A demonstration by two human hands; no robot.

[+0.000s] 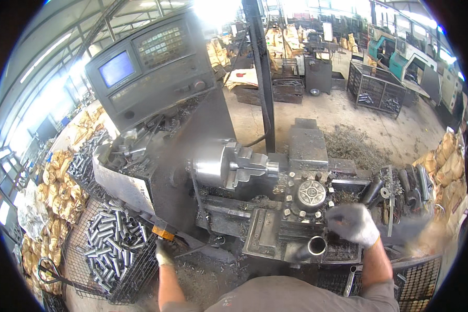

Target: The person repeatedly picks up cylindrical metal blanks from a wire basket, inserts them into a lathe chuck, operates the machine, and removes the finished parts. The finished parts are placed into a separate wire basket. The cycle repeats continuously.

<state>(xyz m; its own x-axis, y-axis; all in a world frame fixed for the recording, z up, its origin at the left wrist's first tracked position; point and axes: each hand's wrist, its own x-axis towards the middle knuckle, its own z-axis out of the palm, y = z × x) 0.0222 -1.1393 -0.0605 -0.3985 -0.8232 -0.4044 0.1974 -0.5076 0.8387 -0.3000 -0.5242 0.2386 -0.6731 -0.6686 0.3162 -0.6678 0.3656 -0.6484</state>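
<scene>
My left hand, in a pale glove, is at the front edge of the lathe, just below an orange block. Its fingers are too small and dark to read. A white glove with a darkened palm covers my right hand, which is above the carriage, right of the round-capped tool turret. Motion smears its fingers, so whether they grip anything is unclear. In the jaws of the lathe chuck sits a short shiny metal piece. A metal tube stands tilted at the carriage's front.
A wire basket of cut metal tubes stands at lower left. The control panel rises behind the chuck. Tools and bars, including a dark cylinder, lie at right beside brown sacks. A post stands behind the machine.
</scene>
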